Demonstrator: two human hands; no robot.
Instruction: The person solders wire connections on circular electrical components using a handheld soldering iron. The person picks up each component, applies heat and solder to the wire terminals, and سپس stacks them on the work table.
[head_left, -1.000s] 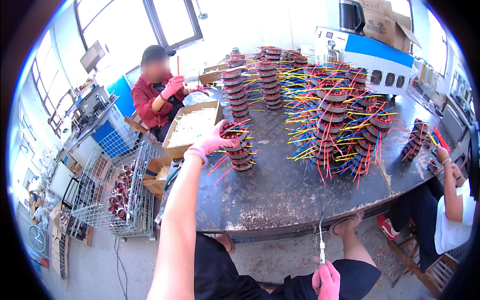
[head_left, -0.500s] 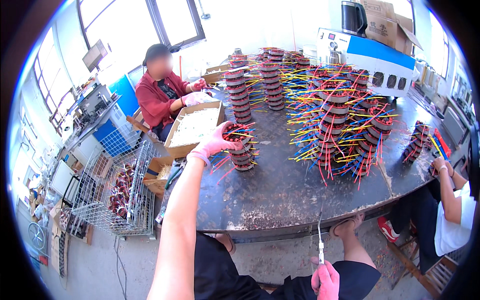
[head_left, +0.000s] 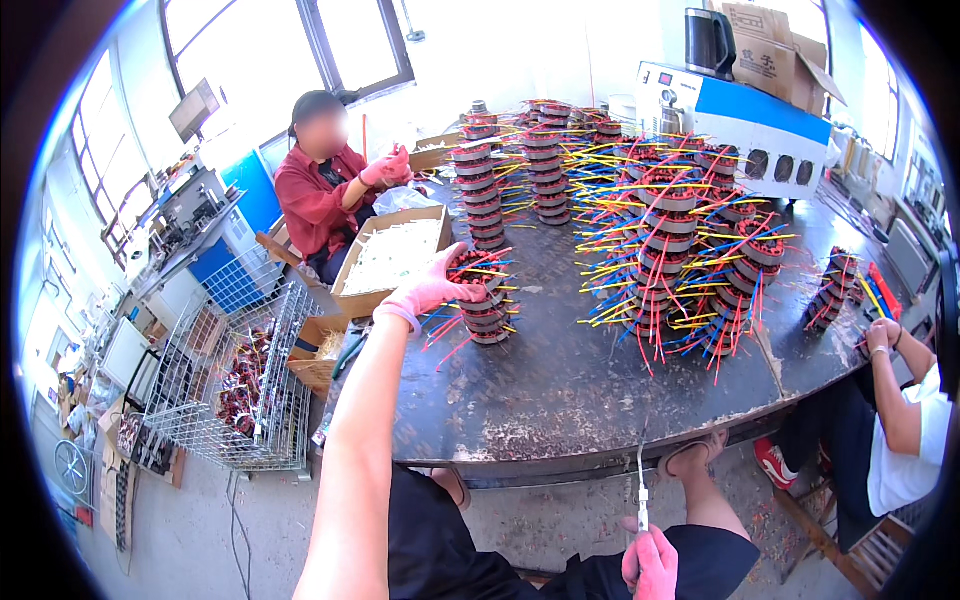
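Note:
My left hand [head_left: 437, 285], in a pink glove, reaches over the table and is closed round the upper part of a short stack of motor stators [head_left: 487, 322]. The stators are grey rings with red windings, and red, yellow and blue wires stick out of them. Low in front of me, my right hand [head_left: 653, 566], also in a pink glove, grips a slim tool [head_left: 643, 492]. It has a white section and a thin metal rod that points up toward the table's front edge. The tool's lower end is hidden in my fingers.
Tall stator stacks [head_left: 668, 240] with spread wires cover the table's middle and back. A cardboard box [head_left: 392, 295] of white pieces stands at left, near a wire cage [head_left: 290, 430]. A co-worker [head_left: 310, 205] sits at far left, another person [head_left: 905, 415] at right.
The co-worker at far left has raised their hands and brought them together. My own hands, the stator stack and the slim tool stay almost where they were.

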